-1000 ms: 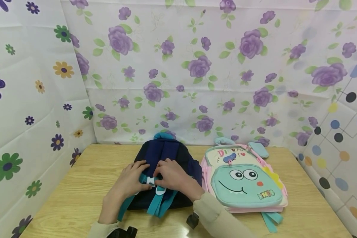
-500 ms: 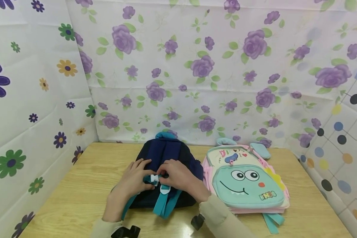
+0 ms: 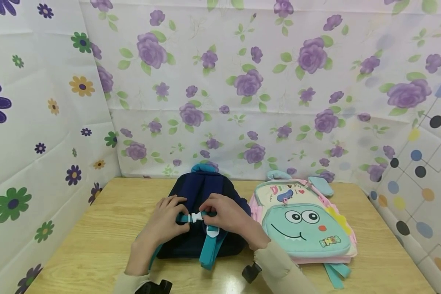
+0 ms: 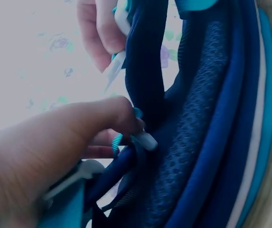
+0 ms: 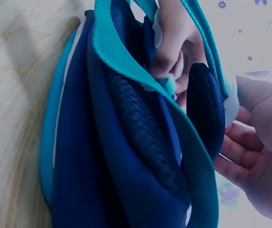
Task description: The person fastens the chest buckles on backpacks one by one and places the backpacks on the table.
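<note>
A dark navy backpack [image 3: 185, 247] with teal straps lies on the table, its shoulder-strap side facing up. Over its middle, a short teal strap carries a white side-release buckle [image 3: 196, 217]. My left hand [image 3: 165, 220] pinches the strap just left of the buckle. Thumb and fingers of my right hand [image 3: 226, 214] grip the strap at the buckle's right end. Whether the buckle halves are fully joined I cannot tell. Below the right hand hangs a white strap adjuster [image 3: 212, 232]. In the left wrist view, a white buckle piece [image 4: 145, 141] shows at the left fingertips.
Close on the right lies a mint and pink cartoon-face backpack [image 3: 305, 228], its teal strap ends [image 3: 336, 273] trailing forward. The wooden table [image 3: 92, 237] is bounded behind by a floral cloth [image 3: 224, 81] and by patterned cloths on both sides.
Both hands and the buckle have shifted slightly up and right over the backpack. More of the strap left of the buckle now shows, and the hanging teal strap has swung right.
</note>
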`<action>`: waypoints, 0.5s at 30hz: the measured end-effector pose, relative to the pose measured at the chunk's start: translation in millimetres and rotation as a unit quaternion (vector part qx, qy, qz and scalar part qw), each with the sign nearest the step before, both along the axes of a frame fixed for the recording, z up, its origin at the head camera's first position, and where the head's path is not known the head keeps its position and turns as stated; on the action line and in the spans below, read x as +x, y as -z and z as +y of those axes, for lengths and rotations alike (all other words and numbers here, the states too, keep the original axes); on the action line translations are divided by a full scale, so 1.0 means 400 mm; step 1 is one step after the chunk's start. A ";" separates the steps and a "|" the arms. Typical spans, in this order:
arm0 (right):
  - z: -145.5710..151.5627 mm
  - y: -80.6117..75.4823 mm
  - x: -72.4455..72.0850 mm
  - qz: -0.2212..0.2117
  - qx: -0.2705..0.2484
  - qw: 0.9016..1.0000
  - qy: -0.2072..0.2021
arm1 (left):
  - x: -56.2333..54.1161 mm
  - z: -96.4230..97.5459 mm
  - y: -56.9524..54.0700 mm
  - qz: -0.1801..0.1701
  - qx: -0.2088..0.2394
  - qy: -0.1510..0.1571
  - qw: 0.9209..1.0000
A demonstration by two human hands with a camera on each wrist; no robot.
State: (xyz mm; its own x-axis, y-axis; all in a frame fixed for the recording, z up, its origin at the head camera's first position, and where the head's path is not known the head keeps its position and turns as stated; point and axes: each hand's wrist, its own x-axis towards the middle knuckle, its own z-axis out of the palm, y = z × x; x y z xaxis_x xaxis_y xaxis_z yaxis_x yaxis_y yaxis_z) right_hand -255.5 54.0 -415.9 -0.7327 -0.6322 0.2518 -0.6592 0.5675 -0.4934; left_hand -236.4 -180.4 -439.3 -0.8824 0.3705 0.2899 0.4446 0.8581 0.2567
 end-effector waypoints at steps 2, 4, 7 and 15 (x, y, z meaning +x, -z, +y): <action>0.007 -0.003 0.000 -0.002 -0.008 1.000 0.000 | 0.001 -0.005 -0.005 0.020 0.014 -0.007 1.000; 0.014 -0.007 -0.001 -0.004 -0.014 1.000 0.003 | 0.001 -0.009 -0.013 0.031 0.038 -0.008 0.999; 0.025 -0.013 -0.003 -0.008 -0.025 1.000 0.009 | 0.002 -0.013 -0.026 0.037 0.083 0.000 0.996; 0.048 -0.009 -0.009 -0.036 -0.080 0.996 0.018 | 0.004 -0.013 -0.044 0.000 0.193 0.038 0.980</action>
